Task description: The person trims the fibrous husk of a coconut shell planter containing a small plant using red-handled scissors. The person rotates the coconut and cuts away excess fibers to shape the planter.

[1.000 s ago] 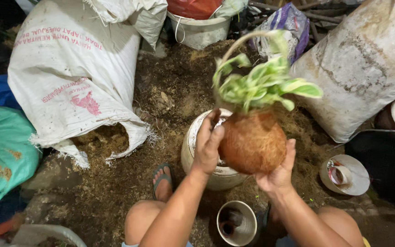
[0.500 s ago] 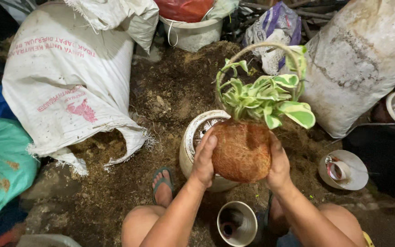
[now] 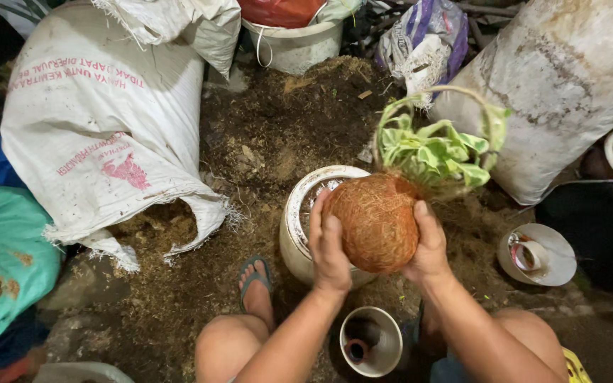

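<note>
You held the fibrous brown coconut-husk ball [image 3: 376,223] with its leafy green plant [image 3: 434,152] clamped between your left hand [image 3: 329,245] and right hand [image 3: 428,245], above the white pot [image 3: 294,227], not yet set down on the soil [image 3: 278,135].

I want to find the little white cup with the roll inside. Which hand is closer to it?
The right hand. It grips the coconut-husk ball on the side toward the white cup; the left hand grips the far side.
</note>
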